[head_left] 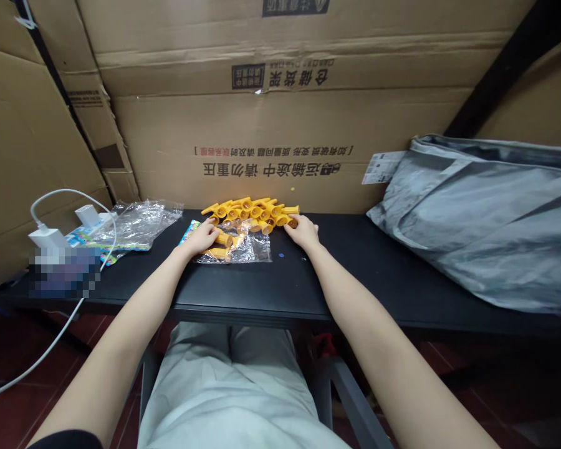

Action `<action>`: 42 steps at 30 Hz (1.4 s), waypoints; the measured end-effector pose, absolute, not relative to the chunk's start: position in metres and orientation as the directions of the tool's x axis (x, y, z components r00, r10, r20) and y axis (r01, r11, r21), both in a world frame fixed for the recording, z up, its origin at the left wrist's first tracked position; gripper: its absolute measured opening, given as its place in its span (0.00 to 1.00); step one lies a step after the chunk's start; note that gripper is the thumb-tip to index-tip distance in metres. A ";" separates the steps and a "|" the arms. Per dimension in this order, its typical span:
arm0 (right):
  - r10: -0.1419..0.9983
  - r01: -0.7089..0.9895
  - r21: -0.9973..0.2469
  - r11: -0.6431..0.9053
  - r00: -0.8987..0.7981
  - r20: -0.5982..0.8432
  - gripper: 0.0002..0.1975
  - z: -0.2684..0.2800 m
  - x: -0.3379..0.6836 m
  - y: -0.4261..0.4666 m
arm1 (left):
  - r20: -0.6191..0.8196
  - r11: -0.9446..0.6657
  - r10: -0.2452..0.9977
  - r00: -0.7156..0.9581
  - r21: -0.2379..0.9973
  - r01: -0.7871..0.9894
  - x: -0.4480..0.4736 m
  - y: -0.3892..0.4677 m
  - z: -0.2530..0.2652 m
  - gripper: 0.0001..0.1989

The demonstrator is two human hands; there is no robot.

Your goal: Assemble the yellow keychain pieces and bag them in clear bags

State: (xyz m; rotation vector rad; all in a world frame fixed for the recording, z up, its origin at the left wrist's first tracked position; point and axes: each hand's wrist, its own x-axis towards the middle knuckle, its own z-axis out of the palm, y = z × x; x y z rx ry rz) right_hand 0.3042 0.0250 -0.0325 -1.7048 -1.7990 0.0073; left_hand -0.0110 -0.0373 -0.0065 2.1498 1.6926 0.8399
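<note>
A heap of yellow plastic horn-shaped pieces (255,211), flared at one end, lies on the black table against the cardboard. In front of it a clear plastic bag (257,248) with a colourful printed header lies flat. A few yellow pieces (219,252) show in or under the bag. My left hand (202,238) is closed over the bag's left part, its fingertips by a yellow piece. At the heap's right end, my right hand (303,231) has its fingers closed on a yellow horn-shaped piece, partly hidden by the fingers.
More clear bags (135,224) lie at the left, beside a white charger (49,240) with a cable crossing the table edge. A large grey bag (486,218) fills the right side. Cardboard (243,125) walls the back. A small blue dot (281,255) marks the table.
</note>
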 end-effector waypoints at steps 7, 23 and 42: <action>0.774 0.880 -0.369 0.298 0.003 0.633 0.19 -0.027 0.305 0.027 | 0.289 -0.309 0.942 0.171 0.551 0.775 -0.013 -0.033 -0.012 0.13; 0.797 0.976 -0.191 0.102 0.034 0.602 0.15 0.035 0.283 -0.029 | 0.288 -0.307 0.943 0.169 0.551 0.776 -0.011 -0.033 -0.011 0.14; 0.947 0.947 -0.050 0.318 -0.314 0.074 0.10 0.036 0.264 -0.047 | 0.269 -0.292 0.951 0.155 0.609 0.737 -0.011 -0.034 -0.008 0.13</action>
